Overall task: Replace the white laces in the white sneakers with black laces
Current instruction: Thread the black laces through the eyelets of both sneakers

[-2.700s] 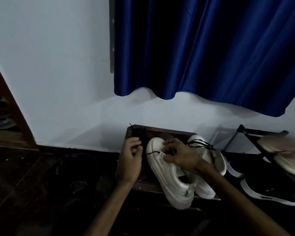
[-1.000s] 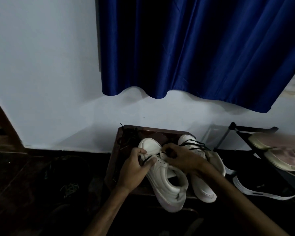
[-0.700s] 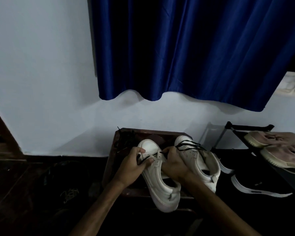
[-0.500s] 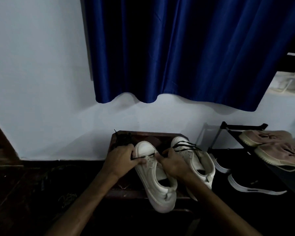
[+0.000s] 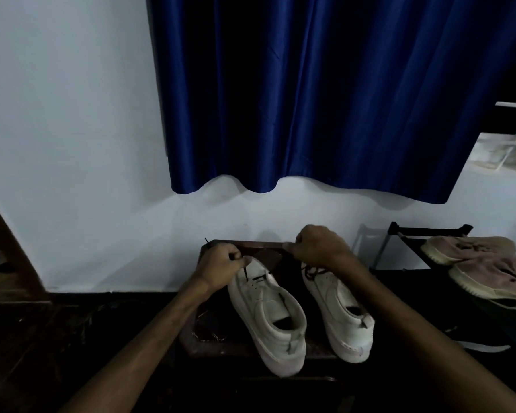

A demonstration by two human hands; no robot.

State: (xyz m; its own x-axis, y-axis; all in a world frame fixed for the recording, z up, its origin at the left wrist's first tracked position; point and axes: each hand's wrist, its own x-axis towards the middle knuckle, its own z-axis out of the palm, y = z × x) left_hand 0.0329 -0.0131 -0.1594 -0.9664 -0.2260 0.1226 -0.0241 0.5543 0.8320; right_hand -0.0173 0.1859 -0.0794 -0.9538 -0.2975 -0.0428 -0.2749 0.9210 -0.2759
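- A blue curtain point(image 5: 325, 93) was hung across the upper centre and right of the frame, in front of a pale wall point(image 5: 66, 129).
- A dark floor point(image 5: 42, 338) was spread over the lower left of the frame.
- A small dark table point(image 5: 209, 344) was set against the wall at lower centre, and both sneakers were carried on it.
- A black rack point(image 5: 429, 231) was seen at the right edge, with a pair of pinkish shoes point(image 5: 471, 248) laid on it.
- A white sneaker point(image 5: 268, 311) was stood at lower centre with its toe towards the wall and its heel over the table's near edge.
- A second white sneaker point(image 5: 337, 308) was placed just to its right, also toe to the wall, with dark lacing seen across its front.
- The left hand point(image 5: 221, 263) was held at the first sneaker's toe; its grip was closed, and a black lace point(image 5: 245, 271) was pinched in it, the strand running down to the front eyelets.
- The right hand point(image 5: 316, 245) was raised over the second sneaker's toe with its fingers curled; whether anything was held in that grip could not be told.
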